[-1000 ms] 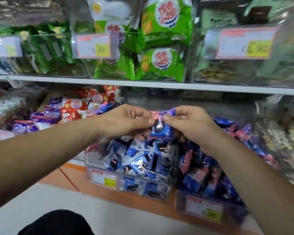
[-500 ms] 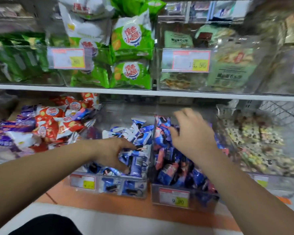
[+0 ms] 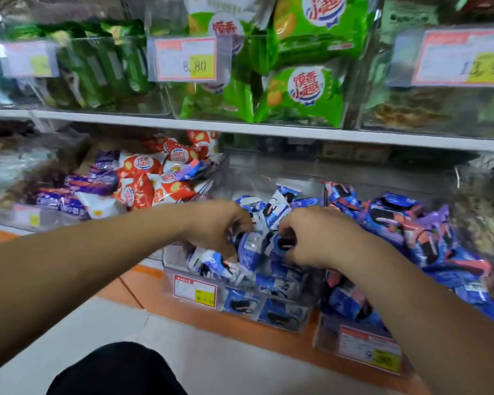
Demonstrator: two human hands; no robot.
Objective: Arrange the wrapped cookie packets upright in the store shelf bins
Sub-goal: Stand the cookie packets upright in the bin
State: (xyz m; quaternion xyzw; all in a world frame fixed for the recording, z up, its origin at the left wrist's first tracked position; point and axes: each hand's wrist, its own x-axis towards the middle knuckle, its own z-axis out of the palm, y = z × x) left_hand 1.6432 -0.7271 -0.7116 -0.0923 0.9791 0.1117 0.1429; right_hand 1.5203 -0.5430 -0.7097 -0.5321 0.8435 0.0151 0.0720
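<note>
**Packets mostly jumbled, a few upright**

We have both hands down in the clear middle bin. The left hand curls fingers and thumb round one of the blue-and-white cookie packets. The right hand curls round another just beside it. A few packets at the far side stand upright, while those near the front lie tilted or flat. We judge the work to be early. The right bin holds blue-and-pink packets, heaped and unsorted.

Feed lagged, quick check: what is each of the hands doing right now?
Left hand: grips a blue-and-white packet.
Right hand: grips a darker blue packet.
</note>
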